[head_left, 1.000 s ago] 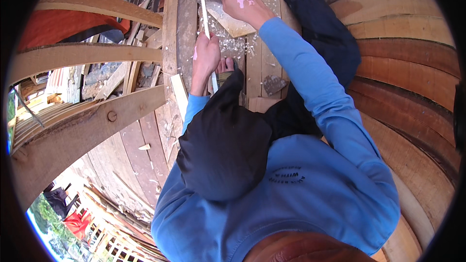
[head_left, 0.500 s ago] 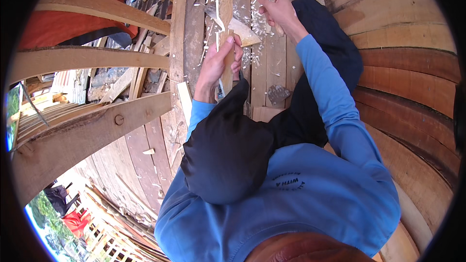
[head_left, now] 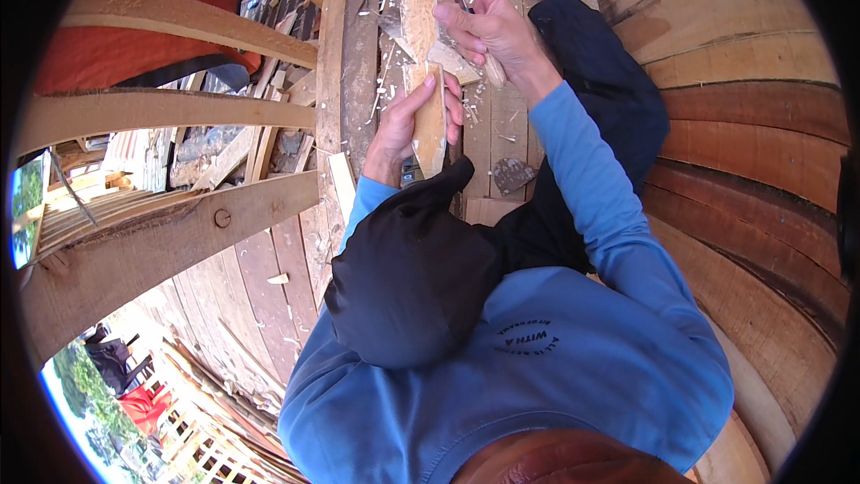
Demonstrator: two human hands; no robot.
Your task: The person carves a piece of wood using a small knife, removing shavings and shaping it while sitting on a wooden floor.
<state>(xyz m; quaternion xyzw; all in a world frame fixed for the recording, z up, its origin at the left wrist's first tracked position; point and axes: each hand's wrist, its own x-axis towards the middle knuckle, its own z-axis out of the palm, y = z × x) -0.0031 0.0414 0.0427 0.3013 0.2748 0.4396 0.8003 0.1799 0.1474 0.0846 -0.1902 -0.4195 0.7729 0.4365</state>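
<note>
My left hand is closed round the near part of a long, pale piece of wood, thumb on top. The wood has a narrow notched waist just beyond my thumb, and its broad face is turned up. My right hand grips a knife by its wooden handle, the butt showing below the palm. The dark, slim blade points away from me, just right of the wood; I cannot tell whether it touches. Beneath the wood lies a flat, pale triangular piece, partly hidden.
White shavings lie scattered over the plank floor. A dark stone-like lump sits near my bent leg. Slatted timber rails stand at the left, and a curved board wall rises at the right. A pale offcut lies by my left sleeve.
The wood has been turned from its edge to show its broad face. My right hand has moved left and a little nearer, bringing the knife close to the wood.
</note>
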